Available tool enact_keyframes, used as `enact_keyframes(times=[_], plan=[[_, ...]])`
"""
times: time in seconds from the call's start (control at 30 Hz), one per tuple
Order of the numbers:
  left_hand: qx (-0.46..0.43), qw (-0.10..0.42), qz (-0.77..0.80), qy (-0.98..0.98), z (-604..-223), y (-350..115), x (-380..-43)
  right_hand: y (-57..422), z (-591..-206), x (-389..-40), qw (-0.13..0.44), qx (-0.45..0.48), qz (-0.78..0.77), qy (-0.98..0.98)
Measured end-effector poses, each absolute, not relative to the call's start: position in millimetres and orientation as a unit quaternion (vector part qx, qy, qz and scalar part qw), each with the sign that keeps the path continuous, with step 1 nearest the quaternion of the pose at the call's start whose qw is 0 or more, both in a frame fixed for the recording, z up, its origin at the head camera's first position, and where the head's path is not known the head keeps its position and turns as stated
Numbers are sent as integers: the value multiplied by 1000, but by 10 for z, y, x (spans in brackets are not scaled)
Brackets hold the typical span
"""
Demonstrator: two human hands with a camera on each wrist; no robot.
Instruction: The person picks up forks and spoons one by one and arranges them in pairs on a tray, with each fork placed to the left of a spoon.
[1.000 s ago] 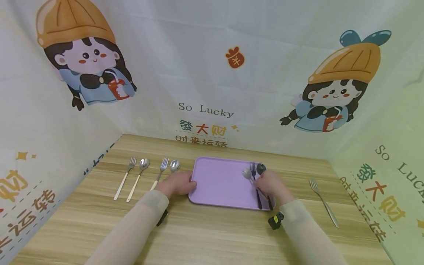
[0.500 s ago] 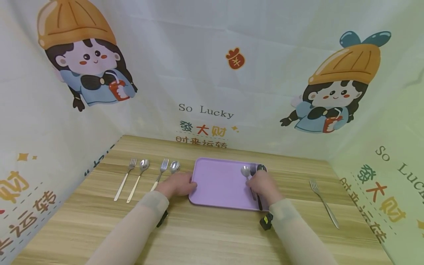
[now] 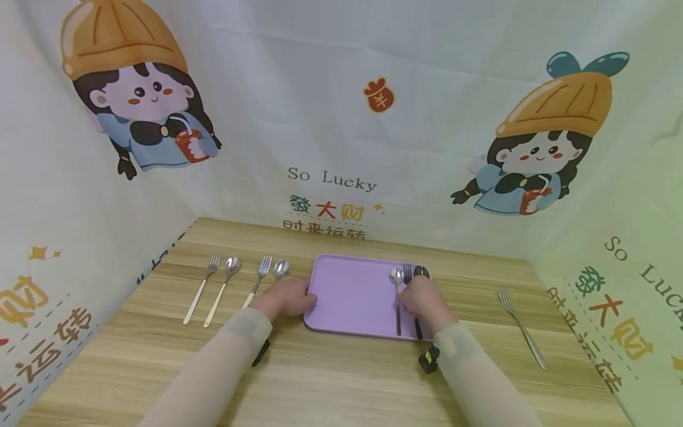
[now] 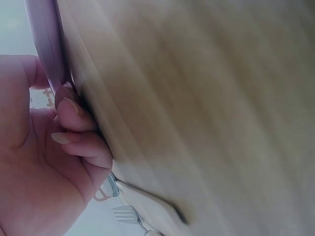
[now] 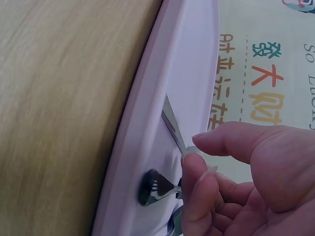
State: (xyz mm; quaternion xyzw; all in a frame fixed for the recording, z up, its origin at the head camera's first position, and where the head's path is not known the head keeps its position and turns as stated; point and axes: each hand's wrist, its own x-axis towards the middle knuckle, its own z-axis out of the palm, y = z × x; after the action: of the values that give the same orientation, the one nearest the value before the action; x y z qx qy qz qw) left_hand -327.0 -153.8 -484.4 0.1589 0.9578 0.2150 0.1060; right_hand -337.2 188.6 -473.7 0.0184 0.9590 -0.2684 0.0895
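A purple tray (image 3: 352, 296) lies on the table. My left hand (image 3: 285, 295) holds its left edge, the thumb at the rim and the other fingers curled at the side, as the left wrist view shows. A silver spoon (image 3: 396, 276) lies lengthwise on the tray's right part, bowl away from me. My right hand (image 3: 424, 299) pinches its handle (image 5: 172, 120) between thumb and index finger. Just right of the spoon are a dark fork (image 3: 408, 273) and a dark spoon (image 3: 421, 271), both partly covered by my right hand.
Left of the tray lie a fork (image 3: 197, 296), a spoon (image 3: 217, 296), another fork (image 3: 264, 268) and another spoon (image 3: 281, 268), with light handles where these show. A silver fork (image 3: 525, 332) lies at the right. A printed cloth (image 3: 331, 118) hangs behind the table.
My right hand has moved left, bringing the silver spoon off the dark fork. The spoon has turned from slanted to nearly straight beside it. My left hand has stayed at the tray's edge.
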Motion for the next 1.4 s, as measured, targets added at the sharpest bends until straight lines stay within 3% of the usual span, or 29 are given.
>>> enact_keyframes(times=[0.17,0.47,0.97,1.4], plan=[[155,106,212,959,-4831,-1541,-3244,1922,-4761,-3386,89,10,-270,959],[156,107,211,959,-4806,-1542,-3227,1897,-4308,-3026,56,-3,-281,958],[140,91,208,964,-5030,-1558,-3393,2420,-4252,-2983,16,13,-283,959],[136,101,212,962,-5010,-1555,-3380,2976,-4315,-3015,31,30,-248,968]])
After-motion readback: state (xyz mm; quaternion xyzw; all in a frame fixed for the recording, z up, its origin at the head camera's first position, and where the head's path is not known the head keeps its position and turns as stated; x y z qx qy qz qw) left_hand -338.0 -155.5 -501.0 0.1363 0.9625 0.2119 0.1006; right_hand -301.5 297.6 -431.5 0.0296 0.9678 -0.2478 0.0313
